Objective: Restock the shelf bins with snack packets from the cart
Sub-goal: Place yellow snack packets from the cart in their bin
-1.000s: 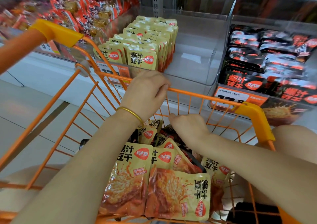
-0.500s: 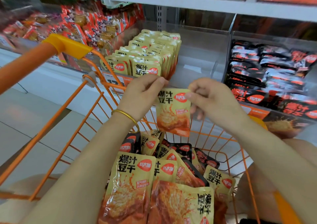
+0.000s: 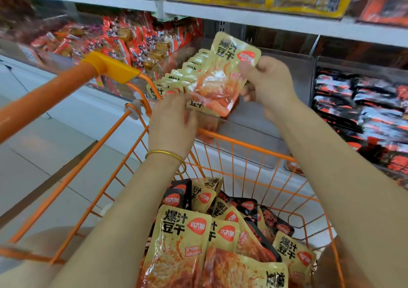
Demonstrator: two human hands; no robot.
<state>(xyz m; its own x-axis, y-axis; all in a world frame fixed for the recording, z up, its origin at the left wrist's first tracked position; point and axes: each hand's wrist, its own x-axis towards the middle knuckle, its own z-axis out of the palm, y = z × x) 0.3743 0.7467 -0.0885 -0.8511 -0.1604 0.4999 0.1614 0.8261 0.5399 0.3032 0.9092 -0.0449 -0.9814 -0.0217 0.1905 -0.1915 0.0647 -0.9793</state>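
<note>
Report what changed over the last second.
The left hand let go of the rim of the orange wire cart; the right hand lifted one yellow foil snack packet out of it. Both hands now hold it up by the clear plastic shelf bin. Cart and remaining packets stayed put.

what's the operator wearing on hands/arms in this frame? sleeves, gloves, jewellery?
No gloves on the left hand or the right hand. Both forearms are bare as far as the frame shows, with no sleeve in view. A thin, plain gold bangle sits on the left wrist. The right wrist has nothing on it. No rings show, though the fingers are motion-blurred.
</note>
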